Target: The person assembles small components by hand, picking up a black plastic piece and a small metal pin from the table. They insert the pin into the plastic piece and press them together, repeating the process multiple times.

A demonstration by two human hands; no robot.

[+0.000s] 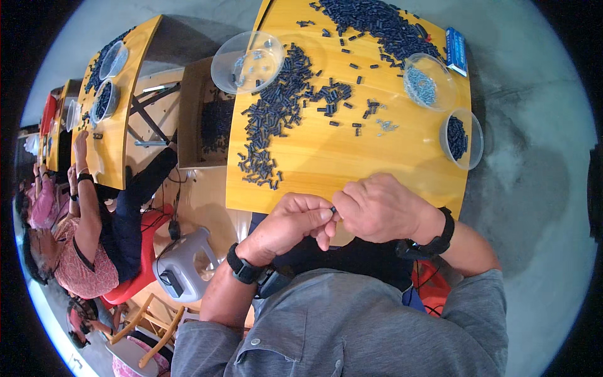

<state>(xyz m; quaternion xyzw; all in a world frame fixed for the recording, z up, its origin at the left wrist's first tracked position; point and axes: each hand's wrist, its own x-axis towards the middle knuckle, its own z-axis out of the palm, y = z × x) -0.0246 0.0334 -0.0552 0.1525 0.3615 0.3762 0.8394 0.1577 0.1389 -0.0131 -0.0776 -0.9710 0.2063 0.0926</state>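
Note:
Both my hands meet just past the near edge of the yellow table (389, 163). My left hand (292, 223) pinches a small dark plastic piece (333, 210) between thumb and forefinger. Against the piece's other end press the curled fingers of my right hand (380, 207); most of the piece is hidden by them. Ahead on the tabletop lies a long pile of small black cylindrical pieces (273, 113). A few small silvery metal parts (386, 125) are scattered near the middle, beside several loose black pieces (370, 108).
Clear round tubs stand on the table: one (223, 60) at the left edge, one with silvery parts (422, 87) and one with black pieces (457, 137) at right. A blue box (456, 51) lies far right. An open carton (188, 135) sits left; co-workers (78, 245) sit at other tables.

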